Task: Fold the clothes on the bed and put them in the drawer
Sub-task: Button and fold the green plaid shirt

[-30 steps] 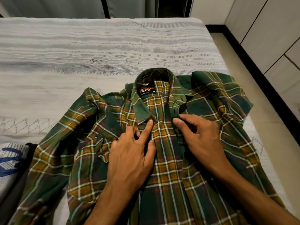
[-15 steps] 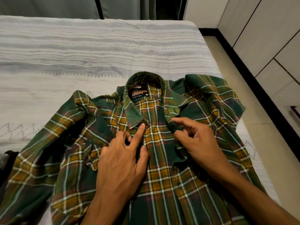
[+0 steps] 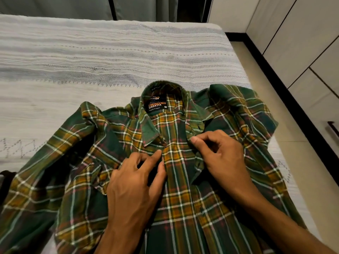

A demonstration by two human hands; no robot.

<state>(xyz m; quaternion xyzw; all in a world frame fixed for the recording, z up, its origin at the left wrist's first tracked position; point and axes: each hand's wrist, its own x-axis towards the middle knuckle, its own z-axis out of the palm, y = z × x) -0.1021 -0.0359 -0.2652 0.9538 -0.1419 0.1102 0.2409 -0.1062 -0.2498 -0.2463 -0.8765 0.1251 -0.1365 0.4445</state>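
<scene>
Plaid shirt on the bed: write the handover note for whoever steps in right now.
Left hand: fingers pinch the placket edge just below the collar.
Right hand: thumb and fingers pinch the opposite front edge beside the collar point.
Plaid shirt: lies front up on the bed, collar away from you, sleeves spread loosely to both sides, front not yet closed at the top.
Done: shirt laid out.
Left: close the front, fold sleeves and body, then put it in the drawer, which I cannot make out here.
</scene>
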